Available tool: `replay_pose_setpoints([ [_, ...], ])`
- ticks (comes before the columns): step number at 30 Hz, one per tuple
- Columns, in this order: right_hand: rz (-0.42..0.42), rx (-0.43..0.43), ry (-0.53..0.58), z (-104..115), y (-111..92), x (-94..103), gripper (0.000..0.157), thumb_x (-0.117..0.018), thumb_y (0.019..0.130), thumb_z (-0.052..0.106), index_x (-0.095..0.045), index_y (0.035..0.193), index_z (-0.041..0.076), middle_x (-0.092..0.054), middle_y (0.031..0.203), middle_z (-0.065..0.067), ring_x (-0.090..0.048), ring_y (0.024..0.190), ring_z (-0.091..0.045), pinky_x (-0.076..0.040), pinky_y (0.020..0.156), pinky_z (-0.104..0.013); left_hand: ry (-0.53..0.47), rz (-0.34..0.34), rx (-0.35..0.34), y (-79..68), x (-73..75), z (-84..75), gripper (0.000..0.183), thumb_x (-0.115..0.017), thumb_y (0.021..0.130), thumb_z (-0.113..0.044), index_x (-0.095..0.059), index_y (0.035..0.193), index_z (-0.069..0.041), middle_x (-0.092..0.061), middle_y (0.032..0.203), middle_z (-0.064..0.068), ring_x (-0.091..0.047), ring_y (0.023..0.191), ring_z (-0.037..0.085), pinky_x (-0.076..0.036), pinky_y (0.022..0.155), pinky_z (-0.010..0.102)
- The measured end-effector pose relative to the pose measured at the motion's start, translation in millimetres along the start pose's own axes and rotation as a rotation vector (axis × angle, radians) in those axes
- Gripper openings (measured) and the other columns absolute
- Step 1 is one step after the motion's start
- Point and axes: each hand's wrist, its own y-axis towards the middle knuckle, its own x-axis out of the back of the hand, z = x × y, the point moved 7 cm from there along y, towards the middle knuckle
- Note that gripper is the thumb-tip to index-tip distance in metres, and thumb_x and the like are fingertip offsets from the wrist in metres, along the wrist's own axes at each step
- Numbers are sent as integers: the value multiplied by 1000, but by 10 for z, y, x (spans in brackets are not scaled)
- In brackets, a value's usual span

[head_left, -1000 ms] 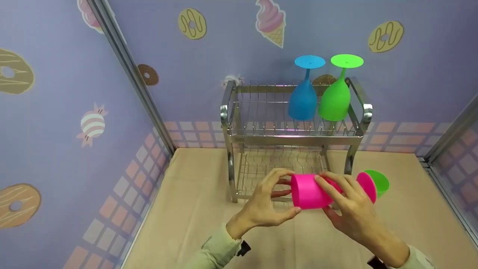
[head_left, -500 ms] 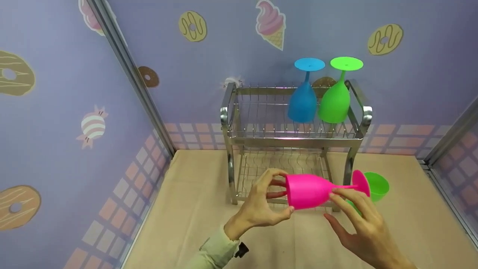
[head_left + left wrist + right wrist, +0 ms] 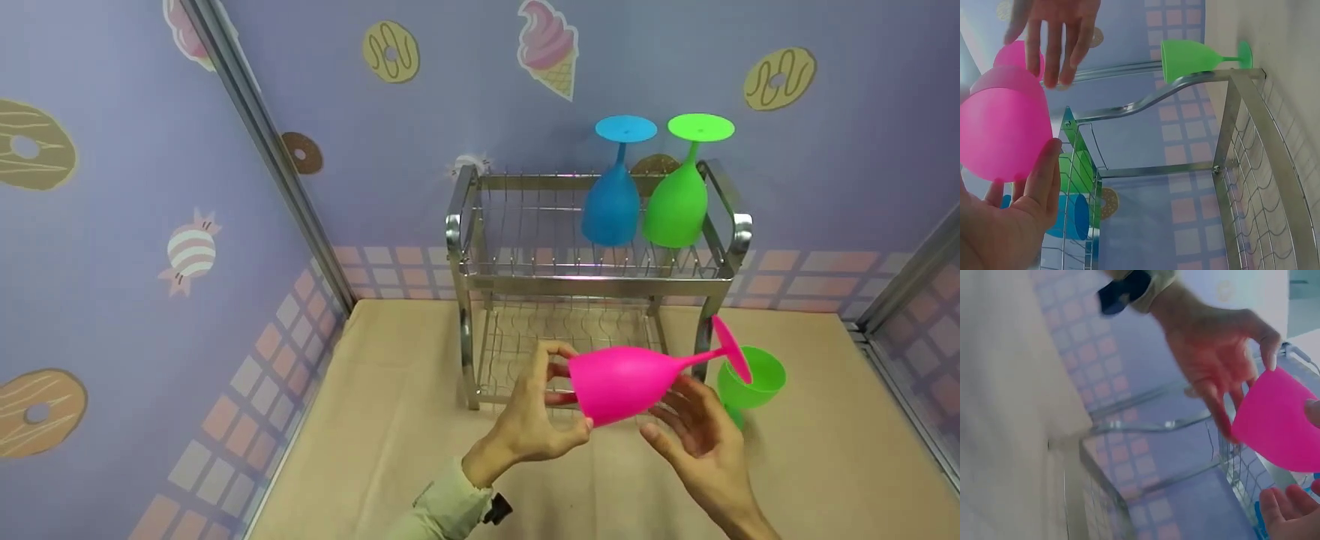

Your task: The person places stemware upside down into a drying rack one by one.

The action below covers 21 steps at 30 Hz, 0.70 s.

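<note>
A pink plastic goblet (image 3: 626, 382) is held on its side above the table, its mouth to the left and its stem slanting up to the right. My left hand (image 3: 529, 416) grips it at the rim, thumb below and fingers on the far side. Close under the stem end of the bowl is my right hand (image 3: 701, 450), palm turned toward the goblet, fingers loosely bent. In the left wrist view the right hand's fingers (image 3: 1067, 48) extend apart from the pink bowl (image 3: 1008, 135). The right wrist view shows the left thumb and fingers on the rim of the bowl (image 3: 1280, 422).
A two-tier metal dish rack (image 3: 592, 286) stands behind the hands. Upside down on its top tier are a blue goblet (image 3: 611, 206) and a green goblet (image 3: 677, 206). Another green goblet (image 3: 754, 382) stands upright on the table, right of the rack. Patterned walls (image 3: 420, 142) enclose the space.
The right hand has let go of the pink goblet's bowl and turned palm toward it, below the stem. The goblet's foot has tilted upward while the left hand keeps its rim.
</note>
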Motion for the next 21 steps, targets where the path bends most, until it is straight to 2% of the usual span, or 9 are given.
replay_pose_setpoints([
  [2,-39,-81,104,-37,8,-25,69,-59,90,-31,-41,153,-11,-58,148,-12,-64,135,-18,-57,108,-31,-2,4,-9,5,-40,-8,70,-72,75,-17,-39,136,-11,-50,136,12,-69,112,15,-67,82,30],
  [5,-101,-131,234,-51,26,-55,63,-54,95,-27,-44,153,-4,-57,146,-13,-63,136,-19,-56,109,-32,-6,12,-8,11,-89,-13,70,-72,75,-18,-38,136,-12,-50,135,12,-69,111,14,-67,81,30],
  [11,-171,-109,455,-45,48,-93,54,-48,97,-27,-52,146,-4,-63,138,-14,-67,127,-22,-56,111,-33,-16,19,5,22,-124,-14,70,-74,75,-18,-39,136,-10,-52,136,13,-70,110,13,-67,80,30],
  [17,-174,-100,517,-39,78,-107,54,-47,97,-27,-55,146,-4,-65,137,-14,-67,125,-23,-56,111,-34,-26,40,0,42,-121,-32,71,-74,78,-19,-38,138,-11,-50,138,15,-69,113,14,-67,82,29],
  [21,-175,-102,503,-11,121,-90,55,-50,96,-28,-58,144,-2,-66,135,-14,-68,123,-22,-57,109,-34,16,53,-29,37,-82,-39,72,-75,83,-24,-38,143,-11,-50,143,14,-66,124,18,-65,93,32],
])
